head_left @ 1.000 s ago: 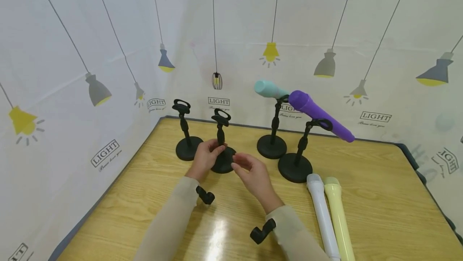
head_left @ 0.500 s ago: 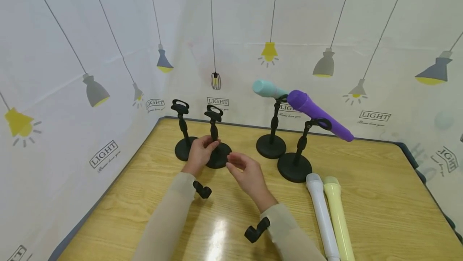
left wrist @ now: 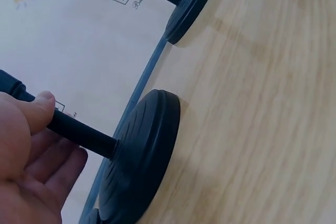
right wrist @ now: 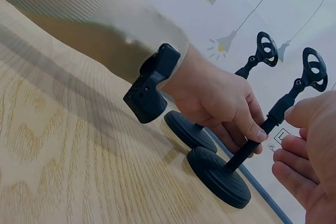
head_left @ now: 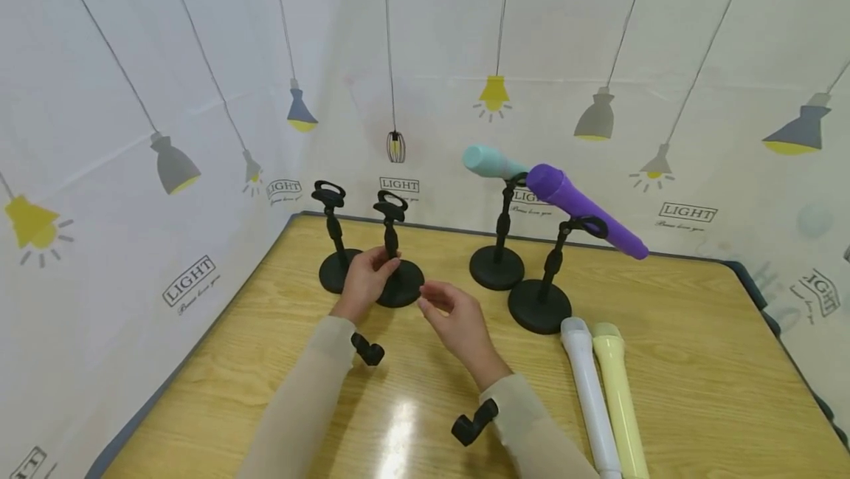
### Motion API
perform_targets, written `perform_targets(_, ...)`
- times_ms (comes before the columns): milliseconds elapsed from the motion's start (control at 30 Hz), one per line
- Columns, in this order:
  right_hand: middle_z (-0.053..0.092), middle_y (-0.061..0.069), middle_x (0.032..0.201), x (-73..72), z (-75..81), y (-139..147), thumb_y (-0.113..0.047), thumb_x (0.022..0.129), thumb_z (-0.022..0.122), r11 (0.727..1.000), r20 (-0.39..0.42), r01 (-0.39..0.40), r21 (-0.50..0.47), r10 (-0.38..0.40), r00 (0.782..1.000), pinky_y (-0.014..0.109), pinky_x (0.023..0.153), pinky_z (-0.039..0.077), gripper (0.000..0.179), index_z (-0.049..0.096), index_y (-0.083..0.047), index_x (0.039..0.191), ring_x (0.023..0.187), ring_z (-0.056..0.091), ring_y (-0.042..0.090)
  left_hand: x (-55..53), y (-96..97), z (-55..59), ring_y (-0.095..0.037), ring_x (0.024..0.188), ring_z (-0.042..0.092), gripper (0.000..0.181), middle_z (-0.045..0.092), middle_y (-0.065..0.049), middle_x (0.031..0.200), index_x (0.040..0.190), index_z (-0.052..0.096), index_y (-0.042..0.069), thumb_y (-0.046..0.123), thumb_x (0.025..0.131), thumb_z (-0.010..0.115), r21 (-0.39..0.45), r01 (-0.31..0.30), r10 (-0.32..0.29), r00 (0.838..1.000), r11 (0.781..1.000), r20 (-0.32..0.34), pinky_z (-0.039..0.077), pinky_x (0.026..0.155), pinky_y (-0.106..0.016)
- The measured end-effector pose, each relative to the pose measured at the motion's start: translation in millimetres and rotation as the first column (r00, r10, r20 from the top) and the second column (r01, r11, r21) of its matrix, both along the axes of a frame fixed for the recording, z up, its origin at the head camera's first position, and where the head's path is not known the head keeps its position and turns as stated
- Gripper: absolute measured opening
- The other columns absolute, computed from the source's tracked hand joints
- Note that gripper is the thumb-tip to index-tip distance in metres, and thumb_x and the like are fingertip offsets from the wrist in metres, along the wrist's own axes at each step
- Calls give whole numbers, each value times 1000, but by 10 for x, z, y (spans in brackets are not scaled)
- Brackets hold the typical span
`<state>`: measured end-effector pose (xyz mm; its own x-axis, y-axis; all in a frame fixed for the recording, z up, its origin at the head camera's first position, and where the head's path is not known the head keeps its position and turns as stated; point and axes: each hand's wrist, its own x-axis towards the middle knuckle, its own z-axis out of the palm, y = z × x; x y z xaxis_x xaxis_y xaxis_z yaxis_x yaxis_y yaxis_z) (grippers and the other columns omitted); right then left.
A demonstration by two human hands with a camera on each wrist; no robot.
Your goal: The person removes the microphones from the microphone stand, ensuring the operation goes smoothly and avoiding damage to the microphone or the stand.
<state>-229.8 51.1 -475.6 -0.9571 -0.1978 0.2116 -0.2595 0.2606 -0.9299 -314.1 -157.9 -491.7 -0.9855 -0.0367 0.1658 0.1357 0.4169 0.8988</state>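
My left hand [head_left: 365, 280] pinches the pole of a black desk microphone stand [head_left: 402, 291] between thumb and fingers. In the left wrist view the thumb lies along that pole, just above the round base [left wrist: 144, 156]. The stand is upright on the table, and its ring-shaped clip [head_left: 392, 203] holds nothing. To the right of the base, my right hand [head_left: 461, 324] hovers with loosely bent fingers and nothing in them. From the right wrist view, the right hand [right wrist: 315, 150] appears close to the pole; contact is not visible. A second stand [head_left: 333, 272] with a bare clip stands just left.
Farther right, one stand [head_left: 496, 270] carries a turquoise microphone [head_left: 488, 162] and another stand [head_left: 539, 309] a purple microphone [head_left: 584, 206]. A white microphone [head_left: 589, 398] and a yellow microphone [head_left: 620, 398] lie side by side at the right. Printed walls [head_left: 425, 36] enclose the wooden table [head_left: 717, 376].
The left hand has shifted the stand a little left and back, toward the leftmost stand. My right hand has followed slightly left. In the last half second almost nothing has moved.
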Motion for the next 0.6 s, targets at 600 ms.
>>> perform_targets(600,76,15,133,-30,6,337,-14,104,74,998,-5,69,10,-69,998,49,108,59,33,71,-1,134,125,73,33,314,135,-142,-31,98,72,21,73,-16,106,111,70,0,18,103,75,106,-214,238,906,971,-351,60,91,-40)
